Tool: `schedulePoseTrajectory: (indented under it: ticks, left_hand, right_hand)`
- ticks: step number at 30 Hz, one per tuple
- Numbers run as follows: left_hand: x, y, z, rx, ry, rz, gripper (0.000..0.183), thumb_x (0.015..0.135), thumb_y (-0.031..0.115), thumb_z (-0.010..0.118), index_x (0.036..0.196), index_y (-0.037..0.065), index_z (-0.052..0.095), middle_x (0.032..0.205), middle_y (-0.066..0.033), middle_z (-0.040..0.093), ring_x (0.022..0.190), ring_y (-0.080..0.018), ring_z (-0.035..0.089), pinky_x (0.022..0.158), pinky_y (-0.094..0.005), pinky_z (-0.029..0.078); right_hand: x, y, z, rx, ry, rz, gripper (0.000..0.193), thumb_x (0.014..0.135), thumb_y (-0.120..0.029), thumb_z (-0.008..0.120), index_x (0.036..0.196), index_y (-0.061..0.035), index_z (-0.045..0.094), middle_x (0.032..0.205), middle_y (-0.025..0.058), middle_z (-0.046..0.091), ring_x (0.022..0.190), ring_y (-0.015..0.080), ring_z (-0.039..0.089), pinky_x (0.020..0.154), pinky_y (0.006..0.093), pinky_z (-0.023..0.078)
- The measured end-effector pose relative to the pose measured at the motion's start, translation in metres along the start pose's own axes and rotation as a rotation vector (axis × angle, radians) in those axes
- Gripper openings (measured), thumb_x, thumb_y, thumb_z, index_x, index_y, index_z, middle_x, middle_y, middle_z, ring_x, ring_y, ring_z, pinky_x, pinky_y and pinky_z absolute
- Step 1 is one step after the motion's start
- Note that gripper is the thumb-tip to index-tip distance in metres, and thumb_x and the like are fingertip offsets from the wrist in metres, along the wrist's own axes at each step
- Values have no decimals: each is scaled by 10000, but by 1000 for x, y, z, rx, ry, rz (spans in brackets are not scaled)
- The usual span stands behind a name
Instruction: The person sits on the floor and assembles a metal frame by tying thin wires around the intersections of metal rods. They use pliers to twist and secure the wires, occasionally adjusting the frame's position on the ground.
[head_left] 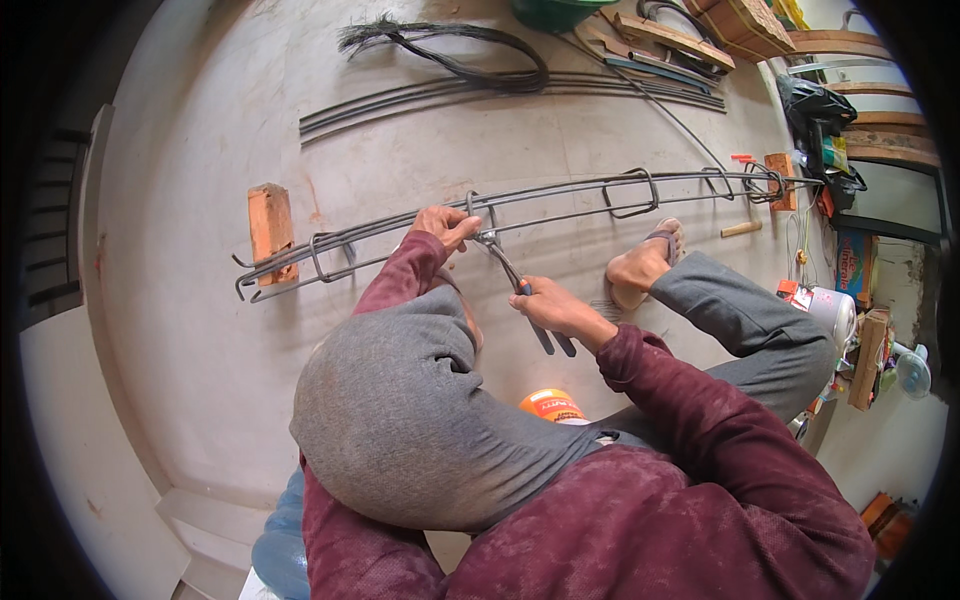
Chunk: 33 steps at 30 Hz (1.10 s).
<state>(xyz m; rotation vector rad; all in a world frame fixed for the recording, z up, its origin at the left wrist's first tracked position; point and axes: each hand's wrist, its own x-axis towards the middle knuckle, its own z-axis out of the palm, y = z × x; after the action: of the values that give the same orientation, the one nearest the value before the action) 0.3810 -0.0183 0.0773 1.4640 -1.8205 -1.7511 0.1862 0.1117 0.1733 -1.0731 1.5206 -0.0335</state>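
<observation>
Pincers (512, 266) sit in my right hand (550, 304), just off centre towards 3 o'clock in the head view, the fingers wrapped closed around the grips and the two handle ends poking out below, slightly apart. The tool's head meets a bent metal loop (491, 212) on a long frame of dark metal rods (552, 190); whether its bite is fully closed I cannot tell. My left hand (445, 227), at 11 o'clock, lies over the rods beside that same loop, fingers curled and thumb drawn in close to them; whether they pinch the loop or only rest against the metal I cannot tell.

The frame stretches from 9 o'clock to 2 o'clock, raised on a brick (270, 222) near 10 o'clock and a second brick (780, 181) at 2 o'clock, with more loops spaced along it. Beyond it, on the pale floor (200, 350), loose rods (400, 104) lie side by side from 11 to 1 o'clock, and a bent bundle of wire (440, 60) rests against them at 12 o'clock. A short wooden stick (741, 230) lies between 2 and 3 o'clock, past my sandalled right foot (640, 268). An orange-topped tub (552, 403) shows at 5 o'clock, between my grey-trousered legs (400, 400). Out at the rim, past 3 o'clock, stands a small fan (912, 372).
</observation>
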Motion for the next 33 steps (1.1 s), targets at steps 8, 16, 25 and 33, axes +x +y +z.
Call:
schedulePoseTrajectory:
  ticks: [8,16,25,33]
  left_hand:
    - [-1,5,1,-25,-41,-32,396,874,397,652,996,29,728,829,-96,724,694,-164,702,659,-318,546]
    - [-3,3,1,-22,-27,-35,365,871,379,658,979,39,732,817,-87,721,683,-158,696,653,-323,540]
    - [5,-23,11,-149,-61,-58,332,892,339,642,957,20,709,806,-94,716,656,-124,652,592,-284,512]
    - [11,-10,15,-187,61,24,295,883,250,656,956,-36,662,785,-91,704,632,-147,654,594,-278,524]
  right_hand:
    - [-1,-3,13,-117,164,-70,361,900,-299,545,892,61,530,707,238,588,651,377,570,676,472,477]
    - [3,-2,18,73,26,95,356,940,-334,537,821,-2,486,632,95,515,592,209,549,497,379,430]
    - [13,43,0,612,-325,146,275,965,-311,520,858,-57,526,636,33,497,553,139,514,484,331,442]
    - [-4,46,33,-456,221,-334,154,876,-151,499,898,1,496,801,241,621,766,447,610,674,517,483]
